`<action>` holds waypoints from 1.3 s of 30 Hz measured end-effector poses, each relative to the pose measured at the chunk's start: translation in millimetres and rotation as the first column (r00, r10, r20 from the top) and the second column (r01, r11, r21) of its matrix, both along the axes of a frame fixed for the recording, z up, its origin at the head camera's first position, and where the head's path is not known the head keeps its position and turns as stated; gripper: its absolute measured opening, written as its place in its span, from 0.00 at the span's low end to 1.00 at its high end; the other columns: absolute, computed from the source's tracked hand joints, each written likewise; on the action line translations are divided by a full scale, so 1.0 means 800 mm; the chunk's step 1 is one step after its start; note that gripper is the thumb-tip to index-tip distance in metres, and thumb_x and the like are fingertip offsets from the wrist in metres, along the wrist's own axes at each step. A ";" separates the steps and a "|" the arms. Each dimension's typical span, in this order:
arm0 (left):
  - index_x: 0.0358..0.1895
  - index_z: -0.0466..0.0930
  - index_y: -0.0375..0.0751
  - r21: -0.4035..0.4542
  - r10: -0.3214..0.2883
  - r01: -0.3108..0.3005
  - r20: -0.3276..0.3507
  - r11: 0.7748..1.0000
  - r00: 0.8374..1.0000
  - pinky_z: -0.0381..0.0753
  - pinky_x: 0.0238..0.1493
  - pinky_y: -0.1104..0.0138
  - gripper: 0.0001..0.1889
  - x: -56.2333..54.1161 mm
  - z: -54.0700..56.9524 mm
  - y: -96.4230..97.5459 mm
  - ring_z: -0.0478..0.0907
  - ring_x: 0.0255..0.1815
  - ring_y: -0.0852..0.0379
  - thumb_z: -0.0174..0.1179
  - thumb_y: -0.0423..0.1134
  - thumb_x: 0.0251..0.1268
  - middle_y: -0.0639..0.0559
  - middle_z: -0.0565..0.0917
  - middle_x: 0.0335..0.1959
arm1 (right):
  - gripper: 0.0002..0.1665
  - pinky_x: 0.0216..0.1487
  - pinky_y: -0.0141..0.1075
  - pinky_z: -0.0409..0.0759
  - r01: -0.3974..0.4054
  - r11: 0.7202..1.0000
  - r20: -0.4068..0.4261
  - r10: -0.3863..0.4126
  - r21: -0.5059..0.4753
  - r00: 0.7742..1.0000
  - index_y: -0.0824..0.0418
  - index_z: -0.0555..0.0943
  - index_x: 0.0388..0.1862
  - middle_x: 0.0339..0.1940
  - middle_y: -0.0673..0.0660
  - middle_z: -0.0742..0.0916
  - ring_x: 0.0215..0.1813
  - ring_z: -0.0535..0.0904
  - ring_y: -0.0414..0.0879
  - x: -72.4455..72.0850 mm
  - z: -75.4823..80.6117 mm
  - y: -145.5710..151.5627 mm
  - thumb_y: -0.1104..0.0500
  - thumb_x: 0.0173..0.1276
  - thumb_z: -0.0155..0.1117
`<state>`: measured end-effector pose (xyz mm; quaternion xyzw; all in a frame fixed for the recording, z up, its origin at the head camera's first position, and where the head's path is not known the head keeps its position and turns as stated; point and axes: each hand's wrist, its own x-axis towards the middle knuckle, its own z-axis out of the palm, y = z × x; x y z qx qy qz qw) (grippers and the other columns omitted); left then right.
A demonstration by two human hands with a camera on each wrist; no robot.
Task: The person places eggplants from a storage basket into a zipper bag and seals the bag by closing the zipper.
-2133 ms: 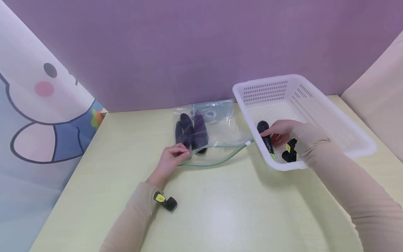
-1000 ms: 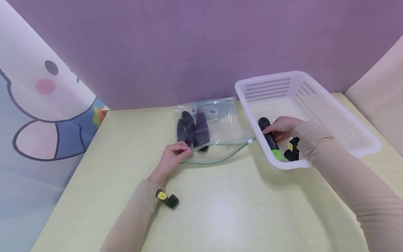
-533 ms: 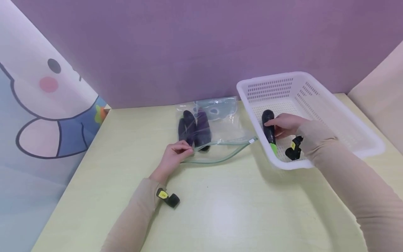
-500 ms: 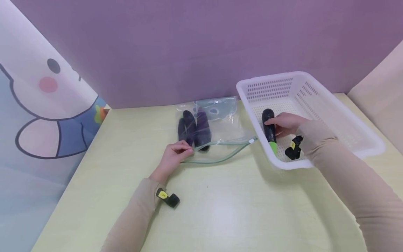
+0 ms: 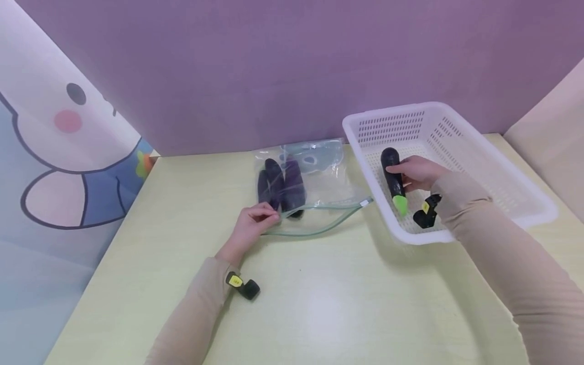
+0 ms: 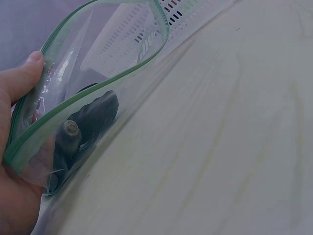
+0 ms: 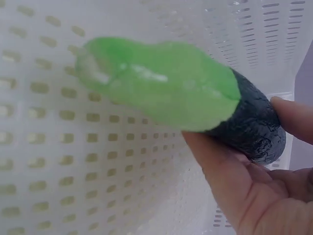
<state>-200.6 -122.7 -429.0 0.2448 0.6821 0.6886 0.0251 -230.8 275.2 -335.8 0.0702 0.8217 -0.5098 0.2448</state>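
In the head view my left hand (image 5: 248,225) pinches one corner of a clear zip bag (image 5: 321,190) at its mouth. The left wrist view shows the bag's green zip edge (image 6: 73,102) gaping wide beside the thumb. Several dark purple eggplants (image 5: 294,187) lie inside, at the bag's left side. My right hand (image 5: 420,172) reaches into a white perforated basket (image 5: 367,175) and grips a toy-like dark eggplant (image 5: 391,172) between thumb and fingers. Its bright green cap (image 7: 161,83) points toward the near side, over the basket floor in the right wrist view.
Both things rest on a pale wooden table (image 5: 310,294), the basket to the bag's right. A purple wall (image 5: 255,76) stands behind, and a cartoon-printed cloth (image 5: 55,203) hangs at left. Small black wrist cameras sit on both sleeves.
My right hand has drawn the eggplant up and away from the basket's near left wall, so its green cap shows fully. The left hand stays at the bag's mouth.
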 end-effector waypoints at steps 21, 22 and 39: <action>0.31 0.87 0.45 -0.031 0.013 -0.013 -0.001 0.999 1.000 0.76 0.35 0.77 0.02 -0.005 0.003 0.001 0.75 0.32 0.65 0.68 0.36 0.54 0.56 0.81 0.30 | 0.23 0.40 0.35 0.81 0.011 0.983 -0.025 -0.016 -0.182 1.000 0.70 0.61 0.59 0.31 0.44 0.81 0.34 0.79 0.34 -0.002 0.016 0.000 0.55 0.75 0.48; 0.30 0.87 0.50 -0.026 0.009 -0.009 0.001 1.000 1.000 0.76 0.35 0.77 0.03 -0.006 0.003 0.001 0.75 0.32 0.65 0.68 0.36 0.54 0.57 0.81 0.30 | 0.23 0.40 0.36 0.81 0.008 0.980 -0.024 -0.014 -0.201 1.000 0.70 0.60 0.59 0.31 0.44 0.81 0.34 0.79 0.35 -0.002 0.017 0.000 0.56 0.75 0.47; 0.28 0.86 0.56 -0.012 0.007 -0.007 0.014 1.000 1.000 0.76 0.35 0.77 0.06 -0.003 -0.001 0.001 0.76 0.31 0.65 0.69 0.37 0.53 0.57 0.81 0.29 | 0.21 0.43 0.35 0.82 0.084 0.894 0.043 -0.072 -0.441 0.996 0.66 0.59 0.59 0.35 0.49 0.85 0.41 0.84 0.40 0.000 0.029 0.001 0.55 0.75 0.47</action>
